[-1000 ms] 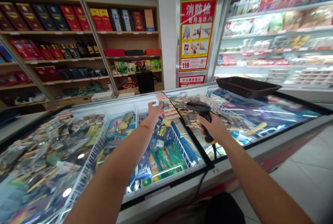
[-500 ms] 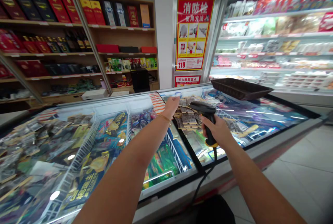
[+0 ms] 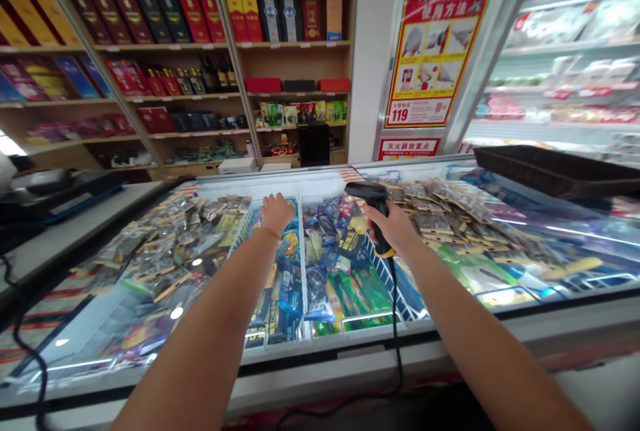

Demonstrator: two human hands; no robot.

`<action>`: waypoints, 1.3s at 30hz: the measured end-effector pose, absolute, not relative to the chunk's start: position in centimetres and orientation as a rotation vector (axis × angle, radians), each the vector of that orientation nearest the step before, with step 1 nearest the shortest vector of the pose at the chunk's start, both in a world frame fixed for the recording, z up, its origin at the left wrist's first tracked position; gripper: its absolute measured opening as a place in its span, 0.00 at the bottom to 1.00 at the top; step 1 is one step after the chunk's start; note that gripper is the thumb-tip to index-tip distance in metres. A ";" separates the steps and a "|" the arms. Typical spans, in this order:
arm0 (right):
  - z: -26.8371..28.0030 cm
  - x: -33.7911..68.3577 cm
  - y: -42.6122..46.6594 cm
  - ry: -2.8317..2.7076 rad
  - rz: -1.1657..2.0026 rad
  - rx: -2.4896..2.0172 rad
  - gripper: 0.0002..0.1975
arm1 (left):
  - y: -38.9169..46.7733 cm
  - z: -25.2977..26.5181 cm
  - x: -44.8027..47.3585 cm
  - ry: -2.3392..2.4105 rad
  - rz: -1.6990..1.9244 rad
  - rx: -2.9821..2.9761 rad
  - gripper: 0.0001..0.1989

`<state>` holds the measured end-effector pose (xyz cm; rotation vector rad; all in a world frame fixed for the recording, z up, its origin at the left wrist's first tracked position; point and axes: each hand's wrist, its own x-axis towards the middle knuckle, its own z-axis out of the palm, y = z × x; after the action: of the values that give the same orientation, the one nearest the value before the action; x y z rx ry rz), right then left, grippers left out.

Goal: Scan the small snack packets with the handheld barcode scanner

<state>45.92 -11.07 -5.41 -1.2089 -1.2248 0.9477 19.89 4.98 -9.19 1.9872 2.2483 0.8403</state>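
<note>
My right hand (image 3: pixel 395 225) grips a black handheld barcode scanner (image 3: pixel 373 201) with a yellow-trimmed base; its cord (image 3: pixel 395 324) hangs down over the freezer's front edge. The scanner's head points left, above a basket of bagged frozen food (image 3: pixel 320 244). Out at arm's length, my left hand (image 3: pixel 278 213) is over blue packs (image 3: pixel 291 247) toward the back of the chest freezer (image 3: pixel 320 354). Its fingers look slightly apart with nothing visible in them; whether they touch the packs I cannot tell. Green packs (image 3: pixel 355 291) lie nearer the front.
Wooden-stick packs (image 3: pixel 445 207) fill the freezer's right part, and similar packs (image 3: pixel 165 237) its left. A dark tray (image 3: pixel 555 167) rests on the right. Behind stand shelves of boxes (image 3: pixel 200 17); a black device (image 3: pixel 55 194) sits on the left counter.
The view has swung left. My left hand has moved from the divider by the stick packs to over the blue packs. The scanner has shifted left, still in my right hand.
</note>
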 end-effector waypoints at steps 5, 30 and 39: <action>-7.8 44.3 -9.9 -1.268 0.971 -1.236 0.20 | 4.8 -10.4 10.5 2.421 0.724 1.953 0.37; -9.5 45.1 -11.6 -1.459 0.865 -1.342 0.15 | -0.9 -10.9 18.6 2.386 1.143 1.656 0.37; -9.8 44.3 -11.7 -1.545 0.859 -1.394 0.13 | -1.6 -11.3 18.6 2.156 0.750 1.903 0.26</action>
<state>44.32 -11.74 -9.79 -1.3936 -1.5450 0.8590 18.57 -1.56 -11.27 1.9032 2.1565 0.7500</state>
